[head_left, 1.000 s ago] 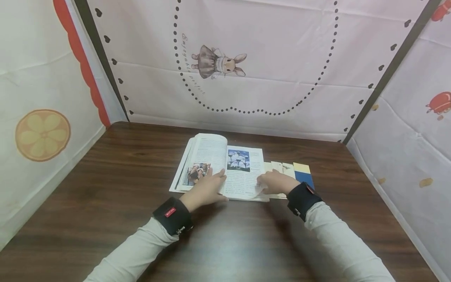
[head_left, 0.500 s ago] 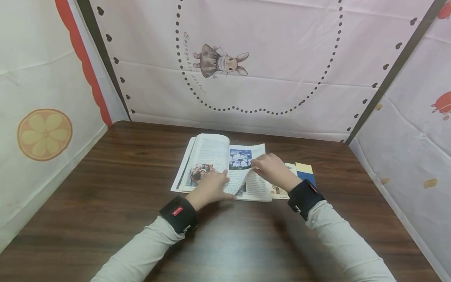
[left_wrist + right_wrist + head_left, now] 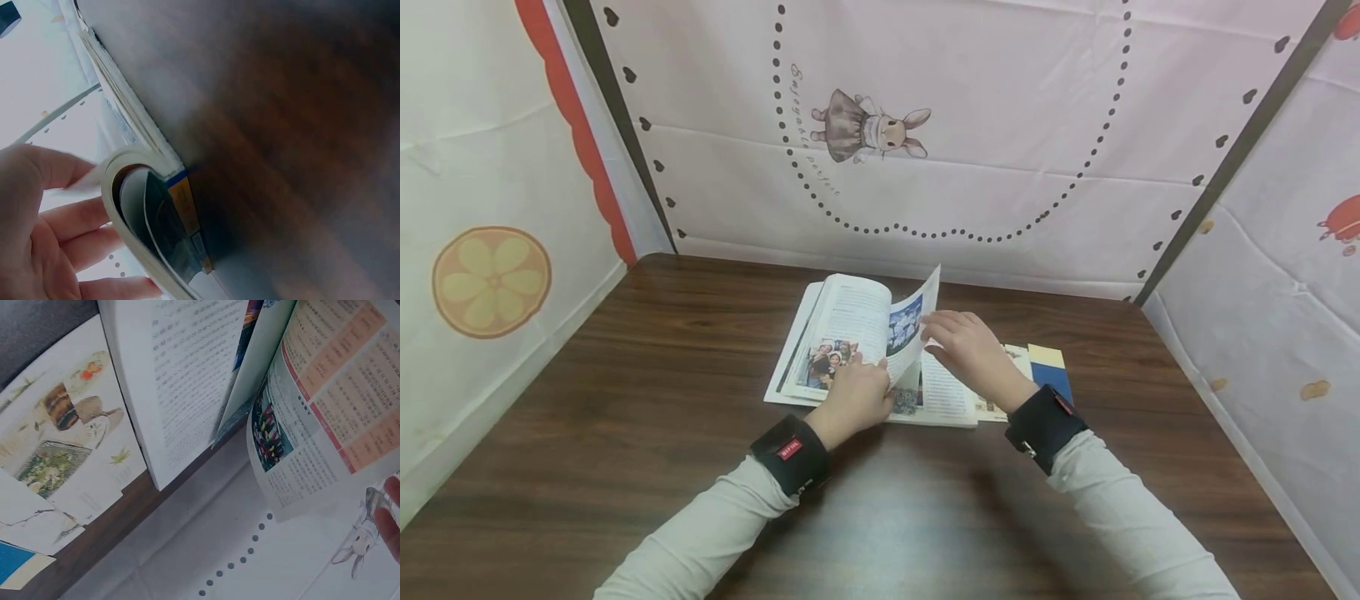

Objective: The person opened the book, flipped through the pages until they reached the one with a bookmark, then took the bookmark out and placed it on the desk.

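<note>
An open book with printed text and photos lies on the dark wooden table. One page with a blue picture stands lifted from the right half, curving up. My right hand pinches the edge of this page; only its fingertips show at the right wrist view's border, beside the raised page. My left hand rests on the lower part of the left half, near the spine. In the left wrist view, its fingers lie along the curved page stack, with the thumb close to the lifted page.
Illustrated cards or booklets stick out from under the book's right side, and a blue and yellow piece lies beyond them. Cloth walls with a rabbit print enclose the table behind and on both sides.
My right hand has moved from the lower right corner up and leftward, raising the page. The left hand has shifted slightly right, closer to the spine.
</note>
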Motion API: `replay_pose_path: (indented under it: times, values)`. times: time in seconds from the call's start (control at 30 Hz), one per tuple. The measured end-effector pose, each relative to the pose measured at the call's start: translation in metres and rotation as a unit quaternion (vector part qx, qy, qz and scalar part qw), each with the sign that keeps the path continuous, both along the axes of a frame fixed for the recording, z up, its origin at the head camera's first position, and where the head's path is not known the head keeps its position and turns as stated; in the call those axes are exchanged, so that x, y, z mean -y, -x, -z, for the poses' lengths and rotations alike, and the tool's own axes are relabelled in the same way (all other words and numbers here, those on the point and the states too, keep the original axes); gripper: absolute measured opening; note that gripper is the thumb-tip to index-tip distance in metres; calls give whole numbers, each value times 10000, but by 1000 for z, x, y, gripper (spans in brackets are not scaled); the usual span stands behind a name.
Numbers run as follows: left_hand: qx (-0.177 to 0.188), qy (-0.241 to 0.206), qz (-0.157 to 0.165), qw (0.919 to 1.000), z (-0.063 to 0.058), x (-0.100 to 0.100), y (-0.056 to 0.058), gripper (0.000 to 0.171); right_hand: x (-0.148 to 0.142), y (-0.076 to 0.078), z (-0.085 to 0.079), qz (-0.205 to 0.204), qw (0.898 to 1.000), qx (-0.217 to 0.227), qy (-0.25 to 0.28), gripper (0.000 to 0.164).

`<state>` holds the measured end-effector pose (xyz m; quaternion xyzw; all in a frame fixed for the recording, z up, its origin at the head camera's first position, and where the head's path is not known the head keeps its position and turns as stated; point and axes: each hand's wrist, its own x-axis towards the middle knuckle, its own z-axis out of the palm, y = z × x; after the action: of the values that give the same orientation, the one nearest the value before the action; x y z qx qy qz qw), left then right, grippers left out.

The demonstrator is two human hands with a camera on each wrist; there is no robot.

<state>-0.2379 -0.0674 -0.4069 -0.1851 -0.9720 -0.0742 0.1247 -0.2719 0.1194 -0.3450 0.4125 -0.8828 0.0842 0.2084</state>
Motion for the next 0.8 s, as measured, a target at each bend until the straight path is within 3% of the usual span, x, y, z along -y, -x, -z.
replay_pose_path:
  times: [0.17, 0.33, 0.53, 0.67, 0.8]
  values:
    - [-135, -143, -198, 9996, 0, -1, -1, 30, -9, 1, 10, 444, 9972, 521, 308, 47]
    - [194, -401, -425, 9981, -4, 3, 0, 35, -16, 1, 25, 742, 9890, 1247, -301, 51]
    - [560, -1098, -740, 9896, -9, 8, -1, 41, -19, -1, 38, 1061, 9664, 2092, -1052, 50]
    - [815, -1975, -824, 9734, -12, 15, -3, 38, -22, -1, 44, 1129, 9550, 2472, -1190, 46]
    - [934, -3315, -930, 9342, -17, 25, -1, 36, -25, -2, 49, 1036, 9501, 2708, -1152, 39]
